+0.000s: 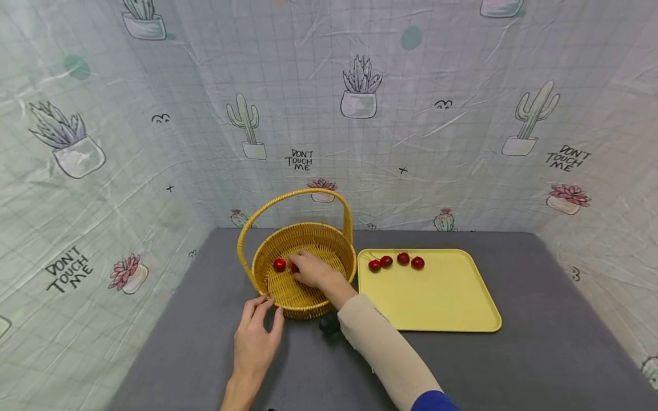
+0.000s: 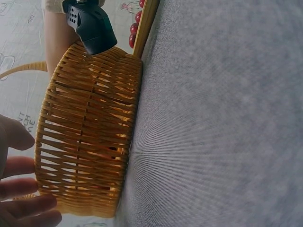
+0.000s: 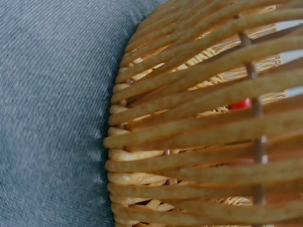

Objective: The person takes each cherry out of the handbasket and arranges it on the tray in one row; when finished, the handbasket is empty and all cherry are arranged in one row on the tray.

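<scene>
My right hand (image 1: pixel 310 270) reaches down inside the yellow woven basket (image 1: pixel 303 313) and pinches a red cherry (image 1: pixel 294 268), partly hidden under the fingers. Another cherry (image 1: pixel 279 265) lies just left of it on the basket floor. At the near left rim, my left hand (image 1: pixel 256 337) rests its fingertips lightly, fingers spread and loosely bent; the left wrist view shows these fingers (image 2: pixel 28 205) beside the basket's wall (image 2: pixel 85 137). Woven strands fill the right wrist view, hiding the right hand, with a bit of red cherry (image 3: pixel 240 104) showing through the gaps.
Right of the basket, a yellow tray (image 1: pixel 432 299) holds several stemmed cherries (image 1: pixel 403 259) near its far edge. The basket's tall handle (image 1: pixel 280 200) arches over it. A dark wrist camera (image 1: pixel 329 323) sits under the right forearm. Patterned cloth (image 1: pixel 411 142) hangs behind the grey table (image 1: pixel 519 285).
</scene>
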Motion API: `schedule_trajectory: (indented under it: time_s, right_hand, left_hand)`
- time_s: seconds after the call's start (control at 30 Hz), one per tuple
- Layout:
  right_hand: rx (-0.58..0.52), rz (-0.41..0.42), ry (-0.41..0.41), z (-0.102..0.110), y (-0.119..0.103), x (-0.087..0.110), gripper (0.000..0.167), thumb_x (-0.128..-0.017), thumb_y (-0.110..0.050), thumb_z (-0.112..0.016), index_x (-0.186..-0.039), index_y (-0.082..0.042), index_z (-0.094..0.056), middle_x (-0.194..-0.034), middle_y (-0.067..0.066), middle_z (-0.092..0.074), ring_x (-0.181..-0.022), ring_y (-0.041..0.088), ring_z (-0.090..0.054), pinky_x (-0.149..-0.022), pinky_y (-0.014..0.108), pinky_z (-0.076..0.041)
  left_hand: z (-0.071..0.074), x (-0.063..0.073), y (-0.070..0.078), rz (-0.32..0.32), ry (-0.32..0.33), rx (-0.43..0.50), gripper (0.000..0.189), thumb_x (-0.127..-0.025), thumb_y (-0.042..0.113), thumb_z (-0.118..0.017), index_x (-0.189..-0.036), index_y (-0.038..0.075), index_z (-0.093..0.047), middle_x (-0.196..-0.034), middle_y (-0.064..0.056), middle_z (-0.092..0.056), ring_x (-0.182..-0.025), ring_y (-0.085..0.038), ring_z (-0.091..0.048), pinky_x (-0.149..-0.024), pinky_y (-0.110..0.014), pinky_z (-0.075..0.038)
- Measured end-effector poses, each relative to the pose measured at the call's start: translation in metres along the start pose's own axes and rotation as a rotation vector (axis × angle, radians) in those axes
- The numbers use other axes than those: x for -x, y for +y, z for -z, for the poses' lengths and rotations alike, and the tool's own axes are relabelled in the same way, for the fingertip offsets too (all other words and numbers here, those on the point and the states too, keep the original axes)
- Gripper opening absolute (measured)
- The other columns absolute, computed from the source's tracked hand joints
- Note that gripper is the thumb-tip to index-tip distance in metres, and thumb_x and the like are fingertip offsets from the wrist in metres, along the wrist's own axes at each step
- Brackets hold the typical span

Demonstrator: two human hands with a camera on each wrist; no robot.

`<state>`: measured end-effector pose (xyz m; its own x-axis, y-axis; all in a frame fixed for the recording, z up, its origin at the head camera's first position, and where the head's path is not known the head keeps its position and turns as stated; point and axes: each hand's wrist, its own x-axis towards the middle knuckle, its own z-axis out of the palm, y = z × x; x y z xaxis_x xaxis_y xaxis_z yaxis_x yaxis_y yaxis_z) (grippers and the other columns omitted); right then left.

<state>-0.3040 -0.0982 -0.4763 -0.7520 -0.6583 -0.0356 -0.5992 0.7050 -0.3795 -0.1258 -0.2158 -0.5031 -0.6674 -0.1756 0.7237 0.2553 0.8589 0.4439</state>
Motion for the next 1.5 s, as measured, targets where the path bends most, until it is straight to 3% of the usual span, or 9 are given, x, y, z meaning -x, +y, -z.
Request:
schedule_trajectory:
  time_s: [0.33,0.73,0.93,1.5]
  right_hand:
    - [-0.033,0.01,0.059,0.003,-0.001,0.008,0.024,-0.098,-0.021,-0.066,-0.122,-0.017,-0.064,-0.12,0.002,-0.065,-0.102,0.015,-0.063,-0.083,0.03,-0.054]
    - [-0.152,0.047,0.159,0.019,0.002,0.027,0.04,-0.097,-0.016,-0.065,-0.135,-0.006,-0.058,-0.129,0.009,-0.062,-0.111,0.019,-0.064,-0.09,0.031,-0.057]
    - [-0.145,0.07,0.198,0.034,0.004,0.04,0.037,-0.096,-0.015,-0.066,-0.132,-0.005,-0.061,-0.122,0.008,-0.061,-0.102,0.016,-0.063,-0.085,0.028,-0.056]
    - [-0.144,0.061,0.326,0.062,0.026,0.084,0.034,-0.096,-0.015,-0.066,-0.128,-0.006,-0.062,-0.121,0.009,-0.058,-0.101,0.018,-0.062,-0.086,0.033,-0.057]
  left_hand:
    - [0.0,0.002,0.001,0.006,-0.005,0.016,0.023,-0.083,0.005,-0.078,-0.104,-0.003,-0.075,-0.108,-0.016,-0.066,-0.097,-0.033,-0.07,-0.072,-0.045,-0.061]
    - [0.001,-0.001,0.003,-0.018,0.015,0.007,0.023,-0.082,0.004,-0.079,-0.103,-0.004,-0.075,-0.108,-0.017,-0.066,-0.096,-0.032,-0.071,-0.07,-0.043,-0.06]
    - [0.001,-0.003,0.002,-0.042,0.029,0.007,0.024,-0.081,0.003,-0.079,-0.103,-0.005,-0.074,-0.107,-0.018,-0.066,-0.096,-0.032,-0.071,-0.069,-0.042,-0.06]
    - [0.0,-0.001,-0.001,-0.034,0.034,0.013,0.023,-0.081,0.003,-0.079,-0.103,-0.004,-0.075,-0.107,-0.018,-0.067,-0.097,-0.032,-0.071,-0.07,-0.042,-0.059]
